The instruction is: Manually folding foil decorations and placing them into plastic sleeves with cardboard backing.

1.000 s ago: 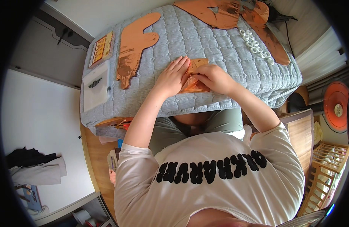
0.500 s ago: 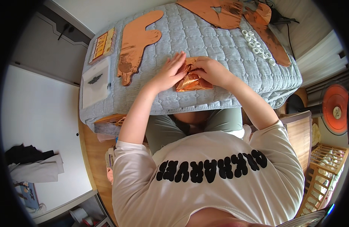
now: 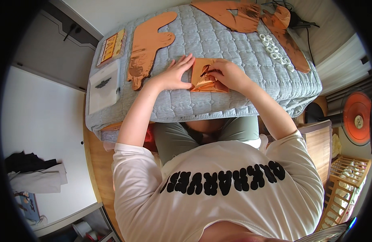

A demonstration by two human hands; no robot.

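A folded copper-coloured foil balloon (image 3: 199,67) lies near the front edge of the mattress (image 3: 169,103), its surface wrinkled and shiny. My left hand (image 3: 174,75) rests along its left side, fingers spread, with the thumb at the lower left corner. Over the right half, my right hand (image 3: 230,76) has its fingers bent and pinched on the foil near the middle. A flat foil letter balloon (image 3: 147,40) shaped like an F lies beyond my left hand.
More copper foil balloons (image 3: 238,18) lie at the far side, one long piece (image 3: 289,44) reaching right. Several white tape rolls (image 3: 270,48) sit beside it. At the left are a boxed package (image 3: 112,47) and a clear plastic pouch (image 3: 103,90). A red fan (image 3: 357,121) stands at right.
My left hand has slid left off the foil's middle to its edge, fingers spreading. The right hand stays on the foil, which looks flatter and more uncovered.
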